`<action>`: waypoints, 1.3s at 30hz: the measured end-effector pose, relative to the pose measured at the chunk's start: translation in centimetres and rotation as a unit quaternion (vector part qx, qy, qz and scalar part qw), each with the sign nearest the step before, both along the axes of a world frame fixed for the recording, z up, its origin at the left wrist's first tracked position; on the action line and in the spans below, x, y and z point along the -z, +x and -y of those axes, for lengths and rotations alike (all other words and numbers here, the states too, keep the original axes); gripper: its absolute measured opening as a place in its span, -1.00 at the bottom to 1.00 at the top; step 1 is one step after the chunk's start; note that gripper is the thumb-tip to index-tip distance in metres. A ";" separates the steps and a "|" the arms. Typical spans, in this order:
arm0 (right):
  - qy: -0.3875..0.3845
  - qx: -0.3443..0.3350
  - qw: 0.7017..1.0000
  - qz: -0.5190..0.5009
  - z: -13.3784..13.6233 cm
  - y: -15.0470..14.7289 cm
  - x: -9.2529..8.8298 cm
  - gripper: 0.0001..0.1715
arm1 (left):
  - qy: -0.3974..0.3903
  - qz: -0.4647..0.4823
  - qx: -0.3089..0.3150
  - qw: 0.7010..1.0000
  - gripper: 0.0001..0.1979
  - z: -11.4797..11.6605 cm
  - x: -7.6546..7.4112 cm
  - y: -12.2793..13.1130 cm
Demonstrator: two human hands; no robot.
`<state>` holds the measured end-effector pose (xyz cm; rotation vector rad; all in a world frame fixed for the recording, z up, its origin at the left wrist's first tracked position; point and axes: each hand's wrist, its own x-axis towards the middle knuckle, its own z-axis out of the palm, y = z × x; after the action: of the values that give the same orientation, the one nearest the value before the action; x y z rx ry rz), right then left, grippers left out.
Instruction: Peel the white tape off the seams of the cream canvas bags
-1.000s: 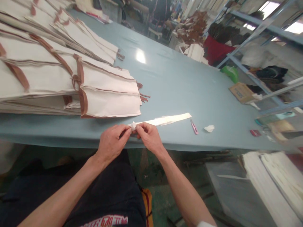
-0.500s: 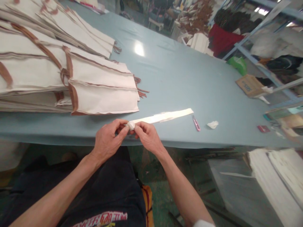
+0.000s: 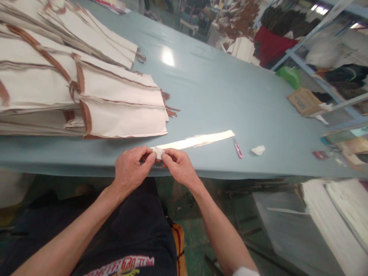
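Between the fingertips of both hands is a small white piece of cloth or paper (image 3: 159,153), too small to make out exactly. My left hand (image 3: 133,165) pinches its left side and my right hand (image 3: 180,165) its right side, near the table's front edge. Just behind the fingers a long cream strip (image 3: 198,141) lies flat, running to the right. Its left end passes behind my hands. Right of the strip lie pink thread snips (image 3: 238,148) and a crumpled white scrap (image 3: 258,150).
Stacked cream fabric pieces with brown trim (image 3: 123,115) cover the left of the blue-green table (image 3: 207,92). At the right are a small dark red object (image 3: 320,155), a cardboard box (image 3: 304,102) and a metal shelf. White sheets (image 3: 330,218) are stacked below, at the lower right.
The fingers have shifted slightly on the white piece, which now shows flatter and wider between the thumbs. The view has moved slightly; the strip and snips stay in place.
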<state>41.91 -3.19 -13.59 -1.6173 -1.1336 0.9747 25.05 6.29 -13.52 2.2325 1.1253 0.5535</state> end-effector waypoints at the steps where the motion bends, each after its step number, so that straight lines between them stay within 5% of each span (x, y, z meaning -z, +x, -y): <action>1: 0.001 -0.005 1.000 -0.001 0.0 0.1 0.0 -0.67 | 0.000 -0.001 0.000 1.000 -0.62 0.0 0.0 0.0; 12: -0.034 0.043 0.994 0.094 -0.7 -0.6 0.3 -0.72 | -0.020 0.056 0.014 0.998 -0.63 -0.2 -0.7 -0.3; 17: -0.066 0.105 0.972 0.198 -1.1 -2.3 0.1 -0.71 | 0.011 0.131 -0.047 0.990 -0.59 0.1 -1.4 -2.2; 24: -0.094 0.129 0.952 0.261 -1.8 -4.3 -0.1 -0.73 | 0.113 0.124 0.031 0.985 -0.63 1.2 -0.5 -3.1; 30: -0.098 0.118 0.956 0.250 -1.7 -3.7 -0.5 -0.81 | 0.169 0.039 0.129 0.976 -0.64 0.6 1.0 -3.1; 39: -0.065 0.089 0.988 0.111 -1.6 -0.7 -0.2 -0.70 | 0.266 0.008 0.074 0.961 -0.71 0.0 0.5 -4.6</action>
<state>41.18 -1.57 -13.44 -1.9346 -1.0675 0.7801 20.40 6.31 -14.01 2.7308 0.8580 0.8904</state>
